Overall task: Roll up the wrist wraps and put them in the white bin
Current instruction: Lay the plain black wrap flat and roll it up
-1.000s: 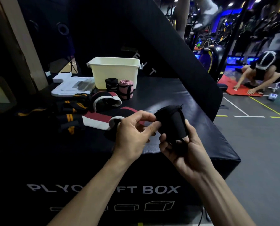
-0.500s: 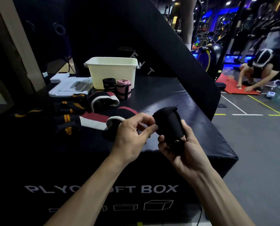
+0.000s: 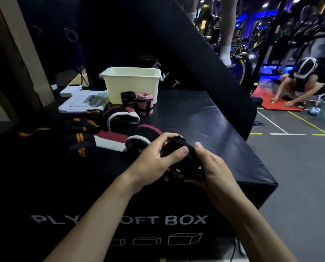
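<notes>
Both hands hold a black rolled wrist wrap [image 3: 184, 161] over the front of the black plyo box [image 3: 205, 125]. My left hand [image 3: 154, 163] grips it from the left, thumb across its front. My right hand [image 3: 212, 171] cups it from below and right. The white bin [image 3: 132, 86] stands at the back of the box. In front of the bin stand a black rolled wrap [image 3: 128, 99] and a pink rolled wrap [image 3: 145, 104]. Unrolled wraps lie to the left: a red, white and black one [image 3: 112, 139], a curled one [image 3: 123, 118], and black ones with orange stripes [image 3: 82, 127].
A white foam tray [image 3: 82, 102] lies left of the bin. A black slanted panel [image 3: 205, 59] rises behind the box. On the floor at right a person [image 3: 301, 82] crouches over a red mat [image 3: 275, 103]. The box's right edge drops to the grey floor.
The black wrap has come down from upright in my right hand to lower between both hands. My left hand has closed over it, thumb now across its front.
</notes>
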Tool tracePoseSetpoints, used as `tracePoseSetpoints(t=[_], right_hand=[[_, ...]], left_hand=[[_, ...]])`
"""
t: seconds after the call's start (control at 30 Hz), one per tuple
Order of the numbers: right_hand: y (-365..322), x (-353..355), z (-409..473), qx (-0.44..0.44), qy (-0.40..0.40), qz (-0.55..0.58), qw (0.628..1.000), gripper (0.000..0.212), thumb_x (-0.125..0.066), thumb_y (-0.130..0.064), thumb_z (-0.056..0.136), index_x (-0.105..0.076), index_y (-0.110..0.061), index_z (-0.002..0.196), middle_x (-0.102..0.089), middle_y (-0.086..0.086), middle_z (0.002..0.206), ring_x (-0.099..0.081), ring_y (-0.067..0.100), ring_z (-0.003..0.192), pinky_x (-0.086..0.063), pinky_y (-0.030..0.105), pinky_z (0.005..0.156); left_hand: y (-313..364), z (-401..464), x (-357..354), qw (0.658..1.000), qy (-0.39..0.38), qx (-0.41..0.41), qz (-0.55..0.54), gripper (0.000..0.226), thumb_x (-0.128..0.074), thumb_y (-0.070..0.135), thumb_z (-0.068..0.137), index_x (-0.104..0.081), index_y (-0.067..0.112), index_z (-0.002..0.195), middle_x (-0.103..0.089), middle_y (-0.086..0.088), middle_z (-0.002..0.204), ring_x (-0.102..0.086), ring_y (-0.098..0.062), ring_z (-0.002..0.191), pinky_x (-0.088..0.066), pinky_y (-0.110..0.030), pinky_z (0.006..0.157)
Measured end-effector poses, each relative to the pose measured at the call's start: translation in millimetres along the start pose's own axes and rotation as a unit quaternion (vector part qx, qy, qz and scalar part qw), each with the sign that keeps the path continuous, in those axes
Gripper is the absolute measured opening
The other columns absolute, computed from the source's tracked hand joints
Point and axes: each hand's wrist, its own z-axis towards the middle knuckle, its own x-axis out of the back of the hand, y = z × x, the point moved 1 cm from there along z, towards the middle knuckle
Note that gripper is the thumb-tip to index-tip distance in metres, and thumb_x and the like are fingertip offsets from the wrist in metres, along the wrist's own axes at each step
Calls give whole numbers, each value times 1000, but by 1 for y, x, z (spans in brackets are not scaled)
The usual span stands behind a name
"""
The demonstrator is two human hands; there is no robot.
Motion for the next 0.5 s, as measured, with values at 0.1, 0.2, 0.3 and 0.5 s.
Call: tracePoseSetpoints(t=[0.1, 0.2, 0.3, 0.5], right_hand=[[-3, 4, 1, 28, 13, 44, 999, 44, -52, -36, 100, -64, -1, 123, -74, 18, 116, -71, 36, 109, -57, 47, 97], [-5, 14, 1, 63, 41, 72, 995, 26, -62, -9, 96, -64, 7, 117, -73, 26, 106, -74, 38, 97, -62, 39, 87], [-6, 19, 0, 69, 68, 80, 992, 22, -68, -8, 88, -69, 7, 104, -72, 24, 88, -75, 34, 79, -62, 31, 71], [-11, 21, 1, 25, 69, 146, 987, 25, -72, -14, 78, -69, -6, 102, -73, 10, 86, -75, 21, 75, -62, 28, 69]], left_hand=[[8, 4, 7, 994, 75, 18, -78, 33, -77, 36, 89, -63, 21, 116, -68, 1, 88, -64, -15, 69, -47, -25, 48], [10, 6, 20, 983, 105, 35, -145, 26, -67, 43, 86, -66, 25, 105, -62, -6, 85, -56, -20, 64, -44, -28, 48], [11, 3, 23, 978, 82, 40, -189, 35, -65, 43, 87, -68, 23, 116, -60, -13, 93, -56, -22, 65, -46, -30, 49], [16, 0, 21, 965, 58, 52, -249, 40, -60, 45, 89, -74, 14, 110, -71, -10, 95, -67, -21, 76, -55, -32, 55]])
